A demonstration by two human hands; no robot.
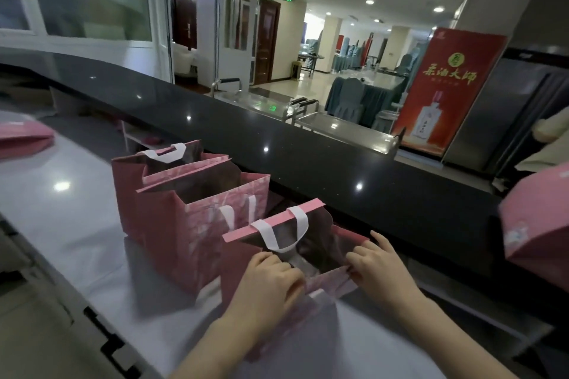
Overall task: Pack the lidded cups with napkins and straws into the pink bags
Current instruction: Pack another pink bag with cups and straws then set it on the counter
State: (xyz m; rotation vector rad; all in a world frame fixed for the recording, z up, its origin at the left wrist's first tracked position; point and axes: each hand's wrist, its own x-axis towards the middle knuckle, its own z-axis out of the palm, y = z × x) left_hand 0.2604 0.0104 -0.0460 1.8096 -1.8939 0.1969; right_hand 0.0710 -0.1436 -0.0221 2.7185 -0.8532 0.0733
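Three pink paper bags with white handles stand in a row on the pale counter [61, 224]. The nearest pink bag [237, 261] is open at the top, and something dark and rounded shows dimly inside it. My left hand [264, 283] grips the bag's near rim. My right hand [375, 261] pinches the rim at its right corner. Behind it stand the middle bag [200, 224] and the far bag [132, 181], both open. No cup, napkin or straw shows clearly.
A raised black ledge [308, 163] runs along the back of the counter. Flat pink bags [24, 135] lie at the far left. Another pink bag [535, 221] sits at the right edge, with a sleeve of a person [548, 144] above it. A red poster [446, 89] stands beyond.
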